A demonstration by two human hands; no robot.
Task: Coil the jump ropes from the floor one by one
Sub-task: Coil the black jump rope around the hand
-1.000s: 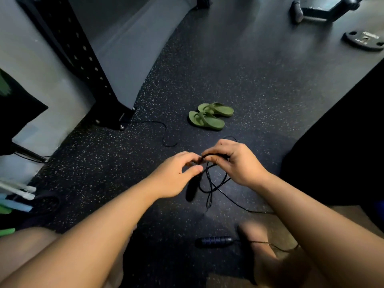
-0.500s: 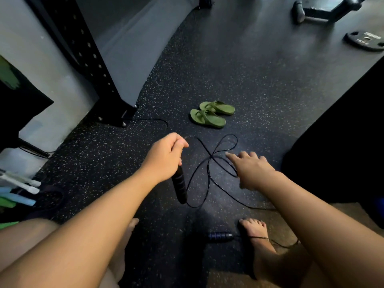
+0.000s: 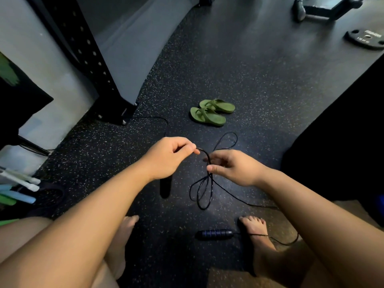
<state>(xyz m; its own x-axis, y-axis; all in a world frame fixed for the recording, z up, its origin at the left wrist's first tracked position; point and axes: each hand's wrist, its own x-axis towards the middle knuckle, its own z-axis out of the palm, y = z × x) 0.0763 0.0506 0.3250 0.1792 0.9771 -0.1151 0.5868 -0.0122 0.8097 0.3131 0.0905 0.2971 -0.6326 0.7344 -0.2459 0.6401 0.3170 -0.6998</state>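
Black jump rope (image 3: 203,151) loops hang below your fingers. Your left hand (image 3: 166,160) pinches the cord's bend; your right hand (image 3: 235,168), just beside, pinches the gathered strands.

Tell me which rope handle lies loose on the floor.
The ribbed bluish handle beside the right foot; the other handle hangs under the left hand, which pinches the cord.

Right hand (image 3: 232,168), open 0.5 s ago, now pinch-tight on jump rope (image 3: 204,188) beside left hand (image 3: 166,157).
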